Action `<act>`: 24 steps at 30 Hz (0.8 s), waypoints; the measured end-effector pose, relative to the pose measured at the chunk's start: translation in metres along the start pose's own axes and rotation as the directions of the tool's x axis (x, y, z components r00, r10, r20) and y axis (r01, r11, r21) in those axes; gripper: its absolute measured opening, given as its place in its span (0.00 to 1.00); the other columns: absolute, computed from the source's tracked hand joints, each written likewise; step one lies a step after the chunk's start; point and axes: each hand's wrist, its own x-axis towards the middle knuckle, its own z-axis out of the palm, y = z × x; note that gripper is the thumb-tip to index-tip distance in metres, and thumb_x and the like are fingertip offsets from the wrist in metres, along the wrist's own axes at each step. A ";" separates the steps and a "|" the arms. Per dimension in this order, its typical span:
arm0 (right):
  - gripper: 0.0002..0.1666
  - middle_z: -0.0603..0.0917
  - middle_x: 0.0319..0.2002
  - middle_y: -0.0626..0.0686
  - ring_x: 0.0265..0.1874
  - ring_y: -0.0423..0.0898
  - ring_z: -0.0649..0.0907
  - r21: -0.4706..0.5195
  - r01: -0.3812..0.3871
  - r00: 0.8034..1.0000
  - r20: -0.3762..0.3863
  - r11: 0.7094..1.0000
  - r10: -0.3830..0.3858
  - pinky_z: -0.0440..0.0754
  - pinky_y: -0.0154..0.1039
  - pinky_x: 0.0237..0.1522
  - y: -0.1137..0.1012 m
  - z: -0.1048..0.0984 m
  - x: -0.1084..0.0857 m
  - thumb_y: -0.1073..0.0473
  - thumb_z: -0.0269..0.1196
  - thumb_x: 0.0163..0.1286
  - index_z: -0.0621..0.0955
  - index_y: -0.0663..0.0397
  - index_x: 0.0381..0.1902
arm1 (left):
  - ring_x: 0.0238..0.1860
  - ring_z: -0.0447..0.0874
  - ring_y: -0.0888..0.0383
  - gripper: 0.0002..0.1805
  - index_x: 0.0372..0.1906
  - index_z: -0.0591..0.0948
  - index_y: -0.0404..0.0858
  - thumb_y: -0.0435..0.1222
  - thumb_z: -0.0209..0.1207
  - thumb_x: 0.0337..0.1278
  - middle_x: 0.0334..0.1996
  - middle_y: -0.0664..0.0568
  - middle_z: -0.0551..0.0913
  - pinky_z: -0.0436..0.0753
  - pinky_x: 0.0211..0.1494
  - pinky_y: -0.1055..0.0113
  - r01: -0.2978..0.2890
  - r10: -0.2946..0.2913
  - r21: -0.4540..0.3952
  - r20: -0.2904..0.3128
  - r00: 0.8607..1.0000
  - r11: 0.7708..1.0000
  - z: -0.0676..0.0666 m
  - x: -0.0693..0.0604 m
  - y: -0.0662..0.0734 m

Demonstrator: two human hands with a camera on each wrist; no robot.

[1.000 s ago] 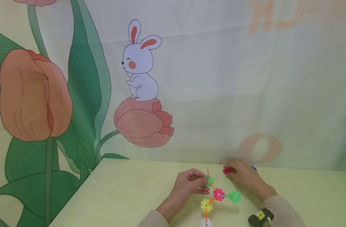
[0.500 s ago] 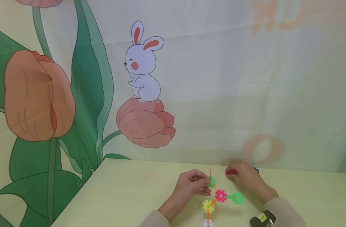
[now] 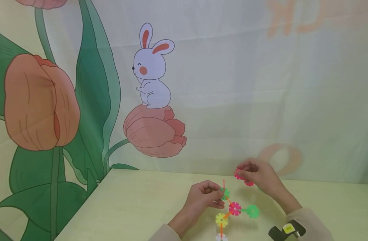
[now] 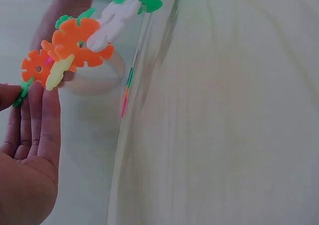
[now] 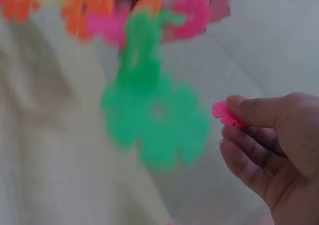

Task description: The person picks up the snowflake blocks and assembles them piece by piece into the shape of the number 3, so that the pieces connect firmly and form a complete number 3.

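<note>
Noted in the head view: linked disc chain (image 3: 229,213) at the left hand (image 3: 202,195), with green disc (image 3: 226,194) pinched between thumb and fingers, and thin red disc (image 3: 224,184), edge-on, standing upright against it. Recorded along the chain: pink centre disc (image 3: 235,209), then second green disc (image 3: 253,212) to the right; toward the lower edge, yellow disc (image 3: 221,220) and white disc (image 3: 222,237), the last partly cut off. Observed near the far edge of the pale tabletop (image 3: 126,201): right hand (image 3: 262,175), grasping pink disc (image 3: 238,173), with lower pink disc (image 3: 249,183) close beneath; cannot tell the join between the two. Logged at the right wrist: black device (image 3: 287,231) with yellow label (image 3: 289,228). Listed behind: printed wall hanging (image 3: 322,100). Confirmed in the left wrist view: green disc gripped at the thumb tip, against fairly straight fingers; beyond, orange disc (image 4: 70,41), face-on, with tilted white piece (image 4: 114,23) across its edge. Confirmed in the right wrist view: pink disc clasped between thumb and bent fingers; beside the hand, large flower-shaped green piece (image 5: 158,128), blurred.
</note>
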 end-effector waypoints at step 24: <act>0.14 0.89 0.38 0.60 0.35 0.55 0.90 0.220 -0.011 0.997 0.080 0.976 -0.007 0.92 0.46 0.44 -0.040 0.017 -0.005 0.58 0.72 0.74 0.87 0.63 0.49 | 0.25 0.88 0.57 0.06 0.40 0.85 0.28 0.28 0.69 0.61 0.30 0.47 0.88 0.93 0.40 0.59 -0.026 0.026 0.041 -0.008 1.000 0.999 0.003 -0.002 0.000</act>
